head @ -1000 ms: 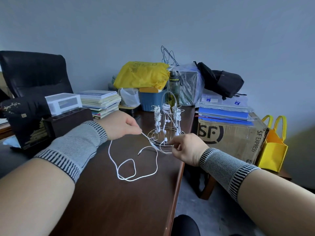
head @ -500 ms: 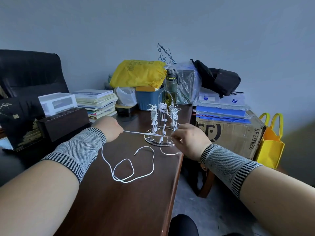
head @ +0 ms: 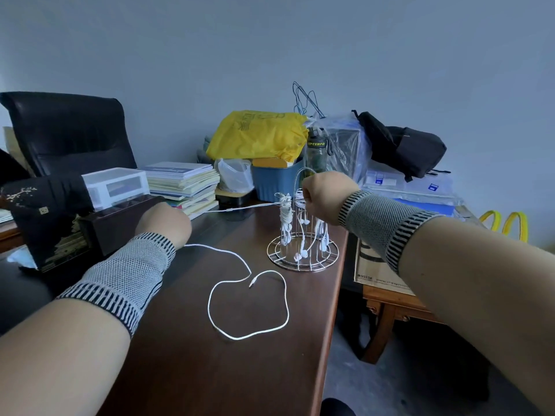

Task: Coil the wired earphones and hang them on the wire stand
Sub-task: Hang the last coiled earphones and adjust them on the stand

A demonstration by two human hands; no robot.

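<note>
A white earphone cable (head: 249,334) lies in a loose loop on the dark wooden desk (head: 210,370), its plug end resting inside the loop. My left hand (head: 163,223) grips the cable at the desk's left. From it a taut length runs right to my right hand (head: 326,195), which pinches the cable in front of the upper part of the wire stand (head: 301,255). Several coiled white earphones hang on the stand. Both wrists wear grey knitted bands.
Behind the stand are a blue bin (head: 270,181), a yellow bag (head: 258,133), a bottle (head: 315,157) and a stack of books (head: 183,183). A dark box (head: 54,223) sits left, a cardboard box (head: 378,265) right of the desk edge.
My right hand has risen from the desk near the stand's base to the stand's upper part. My left hand pulled back left, stretching the cable taut; the loop on the desk has shrunk.
</note>
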